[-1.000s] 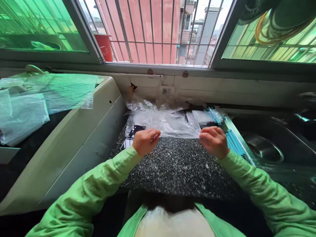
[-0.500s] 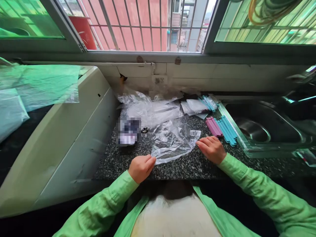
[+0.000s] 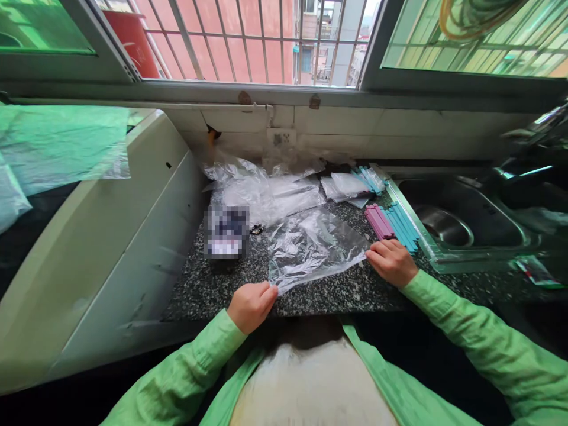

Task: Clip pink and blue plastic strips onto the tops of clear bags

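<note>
Clamping the clear, seemingly thin plastic bag (image 3: pixel 310 248) at its near edge with fingers of left hand (image 3: pixel 251 306) and right hand (image 3: pixel 391 261), risking tear from too strong pulling.

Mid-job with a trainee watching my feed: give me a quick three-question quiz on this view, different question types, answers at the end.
1. True or false: the left hand and the right hand each grip the clear plastic film.

2. Multiple choice: what lies between the pink strips and the sink?
A. The red bucket
B. A row of blue strips
C. The wall socket

3. Fill in the gap: of the two hands, the ____ one is nearer the pink strips.

Key: 1. True, both pinch it, one at each end of its near edge. 2. B. 3. Right.
</note>
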A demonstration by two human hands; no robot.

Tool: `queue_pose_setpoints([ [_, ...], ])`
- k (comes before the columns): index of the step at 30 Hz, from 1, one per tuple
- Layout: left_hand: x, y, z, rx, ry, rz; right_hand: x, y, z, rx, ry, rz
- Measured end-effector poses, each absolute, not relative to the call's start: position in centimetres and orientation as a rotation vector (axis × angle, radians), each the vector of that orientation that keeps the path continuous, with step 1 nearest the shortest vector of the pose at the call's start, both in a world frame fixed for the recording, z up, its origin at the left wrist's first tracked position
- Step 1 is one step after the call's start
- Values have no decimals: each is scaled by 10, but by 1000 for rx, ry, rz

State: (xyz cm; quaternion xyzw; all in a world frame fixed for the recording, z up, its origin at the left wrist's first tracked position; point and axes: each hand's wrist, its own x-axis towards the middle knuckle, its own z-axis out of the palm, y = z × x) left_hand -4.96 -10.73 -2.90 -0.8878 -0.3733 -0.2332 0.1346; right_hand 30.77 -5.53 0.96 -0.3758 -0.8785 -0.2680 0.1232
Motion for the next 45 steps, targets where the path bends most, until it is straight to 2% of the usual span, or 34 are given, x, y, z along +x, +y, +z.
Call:
queue_pose_setpoints([
  [6,-42,-112,-30,-2625,-1066,-639,323,-80,8,-1187,-2693,-591],
  [11,-43,-119,-20,-2737,-1068,-563,340,-79,21,-1316,-2842,70],
  [13,-47,-117,-12,-2847,-1052,-556,344,-67,33,-1435,-2758,308],
  [18,-41,-77,2,-2827,-1230,-608,323,-5,50,-1668,-2402,484],
  [21,-26,-44,0,-2707,-1421,-387,295,36,41,-1785,-2323,659],
  [25,-8,-20,-5,-2656,-1602,-179,263,69,23,-1892,-2316,655],
  [33,-2,-19,-12,-2665,-1734,-131,259,73,11,-1949,-2385,607],
  [45,-10,-26,-12,-2582,-1818,-19,318,45,27,-2281,-2370,-26],
])
